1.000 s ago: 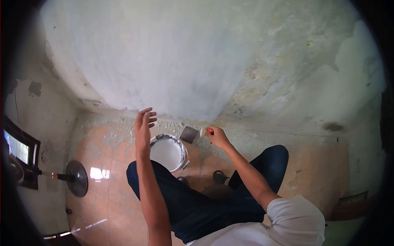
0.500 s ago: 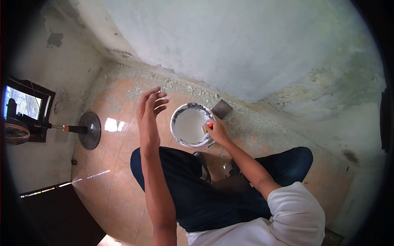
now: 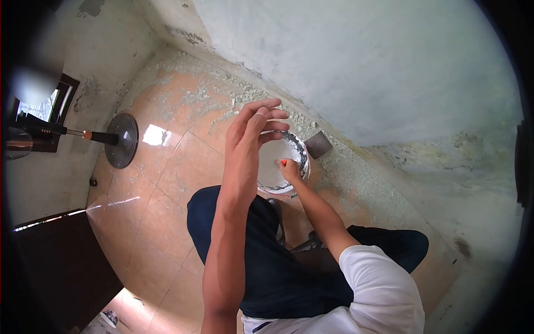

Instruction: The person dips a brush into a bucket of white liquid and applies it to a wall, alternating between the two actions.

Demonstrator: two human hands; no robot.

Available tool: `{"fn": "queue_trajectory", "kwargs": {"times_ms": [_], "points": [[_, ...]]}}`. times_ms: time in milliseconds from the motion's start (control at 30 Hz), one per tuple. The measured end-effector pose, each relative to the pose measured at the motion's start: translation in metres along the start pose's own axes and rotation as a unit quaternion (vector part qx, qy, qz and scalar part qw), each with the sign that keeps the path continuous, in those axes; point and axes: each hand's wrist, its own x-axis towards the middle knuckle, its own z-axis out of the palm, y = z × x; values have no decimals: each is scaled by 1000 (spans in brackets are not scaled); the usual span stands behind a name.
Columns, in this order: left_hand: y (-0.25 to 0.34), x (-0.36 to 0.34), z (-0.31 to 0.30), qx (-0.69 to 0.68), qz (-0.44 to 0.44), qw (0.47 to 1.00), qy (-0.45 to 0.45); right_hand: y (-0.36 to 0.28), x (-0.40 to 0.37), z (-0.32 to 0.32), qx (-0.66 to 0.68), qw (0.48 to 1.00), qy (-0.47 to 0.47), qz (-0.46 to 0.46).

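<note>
My left hand (image 3: 253, 125) is raised, its fingers spread and holding nothing. It overlaps the upper left of a round bucket (image 3: 305, 161) and hides part of its rim. Whitish, paint-like stuff (image 3: 271, 170) lies inside the bucket, and dark grey smears mark the rim. Over the bucket's right side, my right hand (image 3: 290, 171) is closed around a small tool with an orange-red handle (image 3: 283, 162). The tool's working end is too small to make out.
A dark square piece (image 3: 319, 145) lies right of the bucket. Pale flakes (image 3: 328, 167) litter the tiled floor along the peeling wall (image 3: 356, 83). A standing fan's round base (image 3: 121, 141) is at the left, and a dark panel (image 3: 61, 267) at lower left.
My left hand has moved right, now covering part of the bucket. My right hand has shifted inward over the bucket with the tool. The camera view has turned slightly.
</note>
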Motion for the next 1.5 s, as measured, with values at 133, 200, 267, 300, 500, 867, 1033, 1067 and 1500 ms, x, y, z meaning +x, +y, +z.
{"fn": "queue_trajectory", "kwargs": {"times_ms": [133, 200, 267, 300, 500, 867, 1033, 1067, 1500], "points": [[-1, 6, 5, -6, -1, 1000, -6, -16, -4, -28, 16, 996, 84, 33], [-2, 10, 5, -11, -1, 1000, -5, -25, -10, -56, 13, 989, 130, 62], [-3, 12, 4, -16, -3, 1000, -5, -31, -24, -85, 33, 989, 124, 72], [-4, 12, 5, -15, -1, 1000, -2, -25, -31, -93, 135, 977, 144, 75], [-8, 10, 17, -13, 12, 1000, -12, 13, -76, -106, 391, 909, 46, 136], [-15, 2, 39, 9, 31, 999, -35, -2, -128, -103, -10, 996, -9, -84], [-16, 3, 39, 24, 36, 999, -28, -17, -132, -101, -165, 981, -56, -79], [-16, 4, 39, 25, 40, 999, -23, -20, -128, -103, -164, 982, -52, -78], [-16, 8, 32, 29, 44, 998, -23, 6, -97, -101, -141, 981, -88, -103]]}}
